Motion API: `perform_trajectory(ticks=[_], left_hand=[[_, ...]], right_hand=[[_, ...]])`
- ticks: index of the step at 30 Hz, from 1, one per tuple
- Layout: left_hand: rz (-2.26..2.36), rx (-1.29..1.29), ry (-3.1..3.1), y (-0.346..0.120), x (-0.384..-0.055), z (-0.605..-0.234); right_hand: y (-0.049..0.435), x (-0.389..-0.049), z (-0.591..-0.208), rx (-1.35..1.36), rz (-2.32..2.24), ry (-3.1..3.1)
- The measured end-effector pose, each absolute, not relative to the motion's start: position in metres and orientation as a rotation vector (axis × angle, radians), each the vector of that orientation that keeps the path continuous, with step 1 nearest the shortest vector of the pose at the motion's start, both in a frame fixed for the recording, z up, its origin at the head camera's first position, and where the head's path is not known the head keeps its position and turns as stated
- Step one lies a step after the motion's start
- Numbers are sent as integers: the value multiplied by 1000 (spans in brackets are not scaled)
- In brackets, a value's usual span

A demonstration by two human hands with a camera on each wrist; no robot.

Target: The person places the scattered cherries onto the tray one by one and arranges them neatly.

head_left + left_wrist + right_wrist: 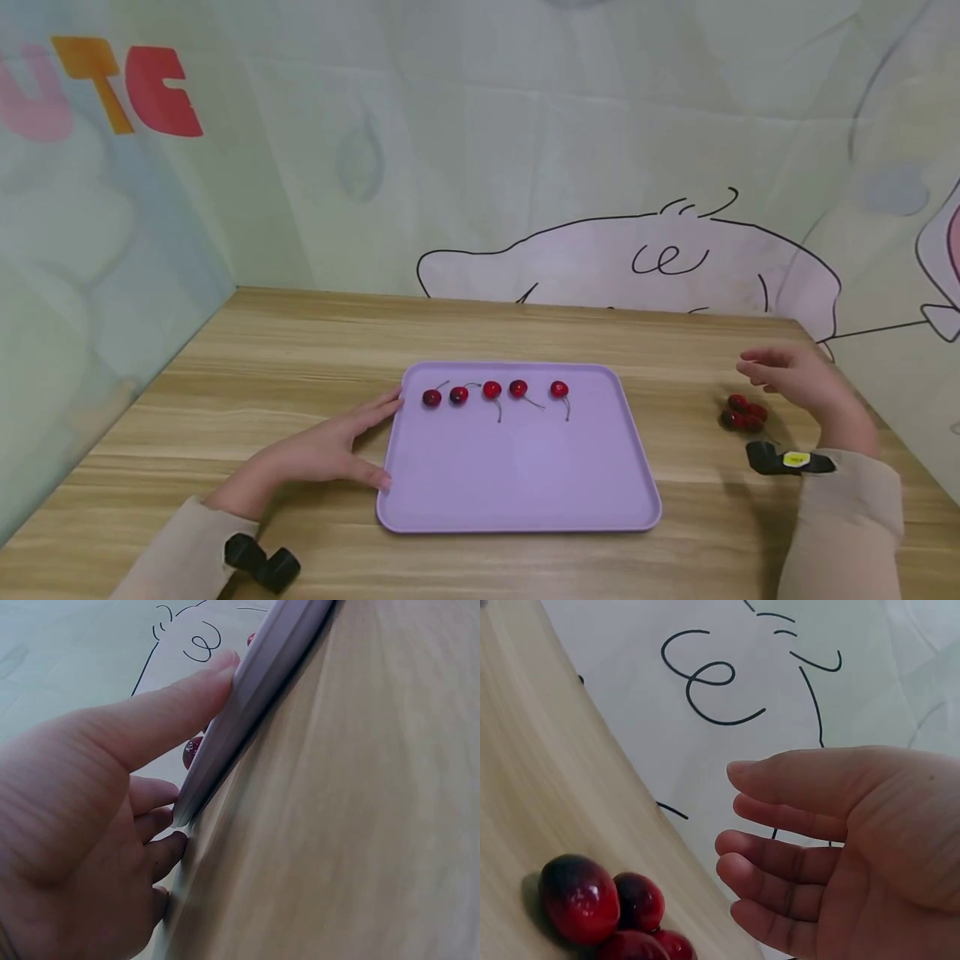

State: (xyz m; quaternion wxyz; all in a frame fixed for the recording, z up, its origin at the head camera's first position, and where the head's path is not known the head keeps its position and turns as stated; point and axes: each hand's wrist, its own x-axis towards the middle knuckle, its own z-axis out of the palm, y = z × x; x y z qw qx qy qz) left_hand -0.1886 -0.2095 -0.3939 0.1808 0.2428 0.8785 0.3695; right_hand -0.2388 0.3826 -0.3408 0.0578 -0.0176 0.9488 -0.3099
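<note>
A purple tray [517,483] lies on the table with several red cherries [517,388] in a row along its far side, each with a thin stem. At the tray's left edge rests my left hand [330,446], thumb on the near part of the rim and fingers farther along it. In the left wrist view, the thumb [176,705] touches the tray's rim [247,690]. My right hand [798,379] is raised above a small pile of cherries [744,414] right of the tray. Its fingers [780,859] are loosely bent with nothing between them, apart from the cherries [581,900].
The wood-grain table [315,333] carries the tray and the cherry pile. A printed fabric backdrop [525,150] stands behind the table and along its left side. Black devices [262,562] are strapped at both wrists.
</note>
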Motion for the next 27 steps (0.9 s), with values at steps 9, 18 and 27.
perform_trajectory(ticks=[9,18,27], left_hand=[[1041,687,2493,-210,-188,-392],[1042,721,2507,-211,-187,-393],[1031,727,2511,-210,-188,-393]], right_hand=[[391,-238,-349,3,-835,2807],[392,-240,-354,8,-784,2743],[392,-240,-358,-7,-766,2730]])
